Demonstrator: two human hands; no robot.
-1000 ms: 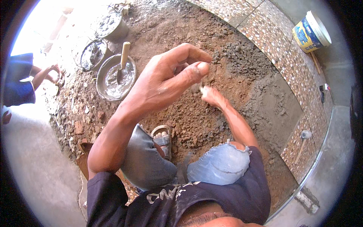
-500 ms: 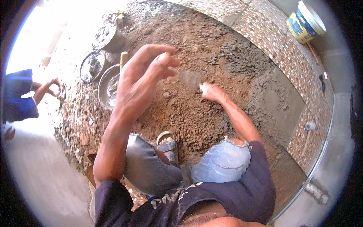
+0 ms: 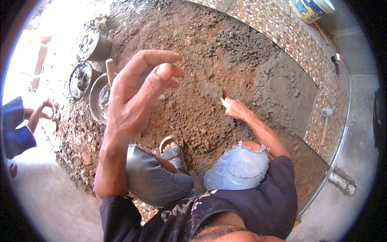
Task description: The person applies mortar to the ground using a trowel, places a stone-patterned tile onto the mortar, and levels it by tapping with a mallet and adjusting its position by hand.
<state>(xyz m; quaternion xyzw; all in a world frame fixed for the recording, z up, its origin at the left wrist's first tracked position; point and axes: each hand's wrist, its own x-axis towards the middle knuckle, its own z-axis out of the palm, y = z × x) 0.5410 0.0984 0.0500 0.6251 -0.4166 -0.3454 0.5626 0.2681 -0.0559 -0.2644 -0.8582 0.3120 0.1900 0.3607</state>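
Note:
My left hand [image 3: 141,84] is raised in mid-air over the soil, its fingers loosely bent, with nothing in it. To the right, my right hand [image 3: 237,109] grips the handle of a trowel [image 3: 211,91]. The trowel's blade points left over rough brown soil [image 3: 193,117], a little blurred. Whether the blade touches the soil I cannot tell. Smoothed grey mortar [image 3: 288,84] covers the ground to the right of that hand. Behind my left hand stands a round basin [image 3: 96,99] of wet grey mix, with a wooden handle [image 3: 109,70] sticking up, partly hidden by the hand.
Two buckets of grey mix, one farther [image 3: 98,46] and one nearer [image 3: 78,78], stand beyond the basin. A mallet [image 3: 325,115] lies on the pebbled paving [image 3: 266,20] along the right wall. A paint bucket [image 3: 310,10] stands far right. Another person's arm [image 3: 37,115] shows at the left.
My left hand stays raised, its fingers slightly more spread. The trowel has shifted slightly right and nearer in my right hand. The whole view has also shifted a little.

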